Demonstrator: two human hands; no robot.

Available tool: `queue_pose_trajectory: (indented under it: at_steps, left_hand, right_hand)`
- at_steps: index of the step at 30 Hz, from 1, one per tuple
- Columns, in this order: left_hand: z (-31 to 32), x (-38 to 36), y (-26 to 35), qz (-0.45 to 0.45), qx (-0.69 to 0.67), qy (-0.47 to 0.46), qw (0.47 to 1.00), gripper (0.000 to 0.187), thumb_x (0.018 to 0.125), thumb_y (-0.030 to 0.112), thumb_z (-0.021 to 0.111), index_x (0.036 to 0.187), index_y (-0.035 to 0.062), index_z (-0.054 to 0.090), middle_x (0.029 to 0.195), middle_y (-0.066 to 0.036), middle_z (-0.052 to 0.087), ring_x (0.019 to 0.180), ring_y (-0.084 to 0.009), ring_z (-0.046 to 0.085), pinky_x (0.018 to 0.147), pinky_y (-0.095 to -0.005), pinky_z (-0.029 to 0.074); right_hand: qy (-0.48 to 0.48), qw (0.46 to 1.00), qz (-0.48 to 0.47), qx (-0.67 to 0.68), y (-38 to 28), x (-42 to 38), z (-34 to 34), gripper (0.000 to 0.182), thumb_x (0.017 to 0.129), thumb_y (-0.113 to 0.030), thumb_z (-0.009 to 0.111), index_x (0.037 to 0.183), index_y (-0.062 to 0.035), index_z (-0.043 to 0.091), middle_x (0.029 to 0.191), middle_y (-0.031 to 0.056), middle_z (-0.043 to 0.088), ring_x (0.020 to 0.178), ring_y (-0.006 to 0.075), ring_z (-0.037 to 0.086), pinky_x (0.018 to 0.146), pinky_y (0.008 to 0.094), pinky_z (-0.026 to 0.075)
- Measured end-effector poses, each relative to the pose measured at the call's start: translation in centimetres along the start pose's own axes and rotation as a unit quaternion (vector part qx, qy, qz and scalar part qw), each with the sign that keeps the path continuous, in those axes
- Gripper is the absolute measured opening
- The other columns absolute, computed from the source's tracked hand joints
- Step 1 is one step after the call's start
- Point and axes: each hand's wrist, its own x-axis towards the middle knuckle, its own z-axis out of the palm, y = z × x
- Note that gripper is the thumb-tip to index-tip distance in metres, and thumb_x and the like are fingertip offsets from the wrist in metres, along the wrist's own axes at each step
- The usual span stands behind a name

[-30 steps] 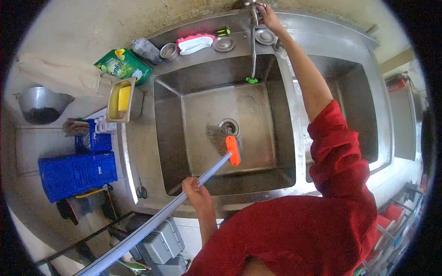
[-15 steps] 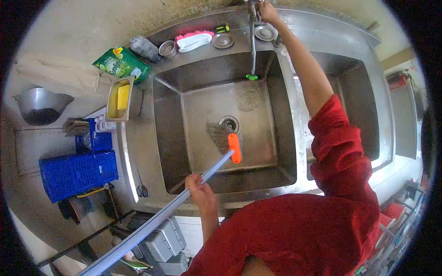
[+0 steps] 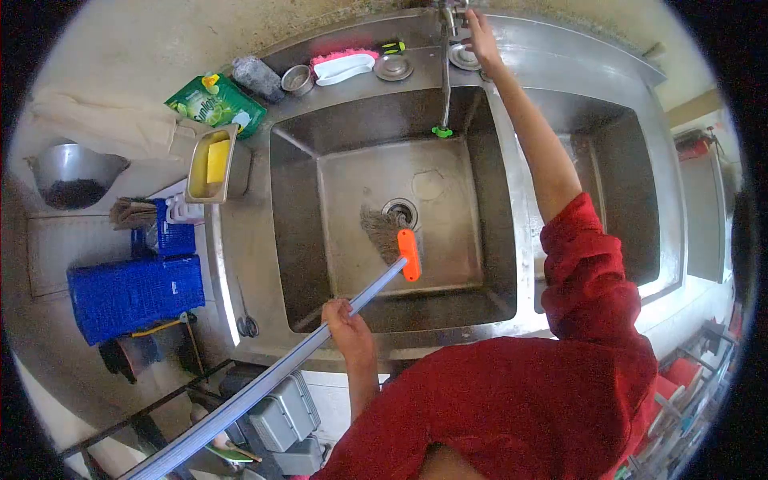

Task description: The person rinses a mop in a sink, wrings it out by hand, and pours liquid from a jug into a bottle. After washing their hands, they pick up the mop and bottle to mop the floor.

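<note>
My left hand [image 3: 350, 330] is wrapped round the pale blue handle of a mop [image 3: 409, 254]. Its orange head and grey strands lie in the large steel sink [image 3: 340, 180], the strands beside the drain [image 3: 400, 212]. At the top, my right hand [image 3: 482, 42] is stretched out with its fingers extended, just right of the metal tap [image 3: 450, 18]; whether the fingertips touch the tap is unclear. A pipe with a green nozzle [image 3: 442, 132] hangs from the tap over the sink.
On the left ledge are a green pouch [image 3: 210, 104], a steel container with a yellow block [image 3: 217, 162] and scissors [image 3: 248, 326]. A white-and-pink brush [image 3: 346, 68] rests behind the sink. Blue crates [image 3: 136, 296] stand at left; a second basin [image 3: 620, 172] is at right.
My right hand has opened and shifted slightly right and down from the tap. The rippled patch of water in the sink looks smoother. My left hand still holds the mop.
</note>
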Motion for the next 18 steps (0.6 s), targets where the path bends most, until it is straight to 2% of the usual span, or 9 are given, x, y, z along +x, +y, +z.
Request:
queue_pose_trajectory:
  at_steps: [1,4,9,10,11,13,14,16,18]
  left_hand:
    - [-0.6,0.3,-0.3,-0.005,0.0,0.001,1.0,0.009,0.075,0.006,0.047,0.069,0.0078,0.04,0.066,-0.001,0.04,0.064,-0.0098,0.04,0.063,-0.0221,0.033]
    - [0.0,-0.1,0.1,-0.008,-0.013,-0.004,1.0,0.01,0.074,0.006,0.048,0.068,0.0082,0.04,0.064,0.0,0.039,0.062,-0.0097,0.039,0.061,-0.0225,0.033]
    - [-0.4,-0.1,-0.4,0.02,-0.018,-0.044,0.999,0.012,0.072,0.005,0.05,0.068,0.0083,0.039,0.066,0.0,0.037,0.061,-0.0102,0.036,0.059,-0.0234,0.031]
    - [-0.6,-0.3,-0.5,0.123,0.198,-0.067,0.97,0.011,0.071,0.002,0.049,0.069,0.0073,0.039,0.068,-0.001,0.036,0.062,-0.0111,0.035,0.059,-0.0238,0.031]
    - [-0.6,-0.4,-0.5,0.221,0.403,-0.086,0.884,0.011,0.07,0.0,0.047,0.069,0.0063,0.039,0.069,-0.002,0.036,0.063,-0.0121,0.034,0.06,-0.0241,0.03]
    - [-0.3,-0.5,-0.3,0.217,0.38,-0.105,0.893,0.01,0.069,-0.003,0.045,0.07,0.0049,0.039,0.071,-0.003,0.036,0.065,-0.0131,0.034,0.061,-0.0249,0.03]
    - [-0.2,-0.6,-0.2,0.209,0.358,-0.127,0.901,0.011,0.068,-0.007,0.042,0.071,0.0036,0.039,0.072,-0.004,0.036,0.066,-0.0141,0.035,0.061,-0.0256,0.031]
    - [0.1,-0.9,-0.3,0.238,0.371,-0.124,0.889,0.011,0.068,-0.007,0.04,0.071,0.0035,0.04,0.072,-0.004,0.036,0.067,-0.0147,0.035,0.062,-0.0256,0.031]
    - [0.1,-1.1,-0.5,0.264,0.383,-0.119,0.877,0.012,0.068,-0.007,0.038,0.072,0.0034,0.041,0.072,-0.004,0.036,0.068,-0.0152,0.036,0.063,-0.0256,0.031]
  right_hand:
    - [-0.041,0.952,0.233,0.192,-2.5,-0.4,-1.0,0.052,0.085,-0.042,0.04,0.125,-0.0095,0.031,0.114,0.0173,0.045,0.089,0.0284,0.054,0.057,0.0307,0.048]
    - [-0.127,0.923,0.294,0.212,-4.6,0.2,-2.3,0.049,0.085,-0.043,0.04,0.123,-0.0126,0.035,0.1,0.0137,0.055,0.076,0.0248,0.057,0.056,0.032,0.047]
    - [-0.094,0.959,0.246,0.107,-2.3,0.9,-0.3,0.046,0.085,-0.044,0.039,0.118,-0.0124,0.041,0.087,0.0103,0.059,0.064,0.0199,0.056,0.049,0.0308,0.045]
    - [-0.104,0.959,0.25,0.078,-2.2,1.1,-0.2,0.046,0.085,-0.045,0.039,0.117,-0.012,0.042,0.086,0.0101,0.058,0.063,0.019,0.056,0.049,0.0307,0.045]
    - [-0.103,0.96,0.248,0.082,-1.9,1.2,-0.5,0.046,0.085,-0.045,0.039,0.117,-0.012,0.042,0.086,0.0101,0.058,0.063,0.019,0.056,0.049,0.0307,0.045]
    - [-0.19,0.923,0.307,0.131,-3.7,1.4,-2.4,0.048,0.085,-0.044,0.039,0.12,-0.0109,0.04,0.095,0.0132,0.056,0.072,0.022,0.056,0.056,0.0323,0.046]
    - [-0.188,0.923,0.307,0.134,-3.7,1.4,-2.2,0.048,0.085,-0.044,0.039,0.12,-0.0109,0.04,0.095,0.0132,0.056,0.072,0.022,0.056,0.056,0.0323,0.046]
    - [-0.15,0.959,0.187,0.152,-2.1,1.4,-1.4,0.052,0.084,-0.046,0.04,0.121,-0.0102,0.039,0.106,0.0154,0.051,0.085,0.023,0.054,0.064,0.0349,0.046]
    - [-0.131,0.959,0.182,0.174,-2.2,1.2,-1.7,0.053,0.083,-0.047,0.04,0.122,-0.0099,0.039,0.11,0.0158,0.049,0.09,0.0239,0.052,0.066,0.0364,0.046]
